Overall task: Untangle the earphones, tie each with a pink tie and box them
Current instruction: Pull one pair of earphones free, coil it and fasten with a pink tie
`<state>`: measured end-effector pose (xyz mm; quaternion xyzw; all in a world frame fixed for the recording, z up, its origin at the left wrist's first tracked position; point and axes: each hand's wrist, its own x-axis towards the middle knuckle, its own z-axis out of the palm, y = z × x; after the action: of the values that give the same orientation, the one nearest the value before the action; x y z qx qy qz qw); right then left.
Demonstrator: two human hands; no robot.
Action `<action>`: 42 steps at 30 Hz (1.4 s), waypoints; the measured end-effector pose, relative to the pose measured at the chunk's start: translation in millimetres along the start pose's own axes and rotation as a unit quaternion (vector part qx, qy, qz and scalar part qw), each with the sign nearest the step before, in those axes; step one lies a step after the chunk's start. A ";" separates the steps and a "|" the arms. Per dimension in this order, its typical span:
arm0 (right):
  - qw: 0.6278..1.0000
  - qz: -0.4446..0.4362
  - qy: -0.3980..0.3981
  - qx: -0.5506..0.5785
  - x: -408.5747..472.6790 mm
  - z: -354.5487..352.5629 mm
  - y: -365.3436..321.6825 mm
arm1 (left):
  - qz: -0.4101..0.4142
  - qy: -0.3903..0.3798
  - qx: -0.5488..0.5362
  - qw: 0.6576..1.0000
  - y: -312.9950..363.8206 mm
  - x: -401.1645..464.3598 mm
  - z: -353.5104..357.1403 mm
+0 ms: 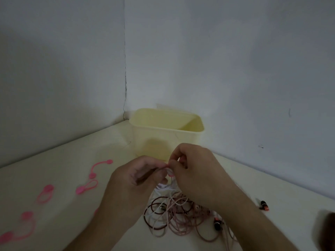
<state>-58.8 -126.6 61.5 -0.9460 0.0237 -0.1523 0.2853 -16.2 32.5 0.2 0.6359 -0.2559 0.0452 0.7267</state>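
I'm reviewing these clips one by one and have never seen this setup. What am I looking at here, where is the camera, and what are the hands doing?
There is no machine: a person wears one camera on the head, looking forward and down at their own hands. The left hand and right hand meet above a pale table in a room corner, pinching a thin cord between their fingertips. The cord rises from a tangled heap of earphones, with pinkish, white and dark cables. To the left lie several pink ties, still unused. Behind the hands stands an open yellow box; nothing shows in the part of its inside that is in view. The picture is dim and somewhat blurred.
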 end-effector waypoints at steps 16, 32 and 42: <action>0.995 0.018 -0.015 0.097 -0.8 13.6 -1.0 | 0.023 -0.007 0.098 0.995 -3.7 -2.0 -1.2; 0.970 -0.009 -0.012 0.241 9.0 -0.9 23.0 | -0.012 0.010 -0.045 0.999 9.8 -3.1 1.6; 0.906 0.052 -0.036 0.419 7.0 14.5 28.6 | 0.023 0.053 -0.053 0.997 18.8 -2.9 0.2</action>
<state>-46.6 -143.8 36.3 -0.7412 -0.0034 -0.0993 0.6639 -26.1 36.6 15.9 0.5867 -0.2341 0.0819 0.7708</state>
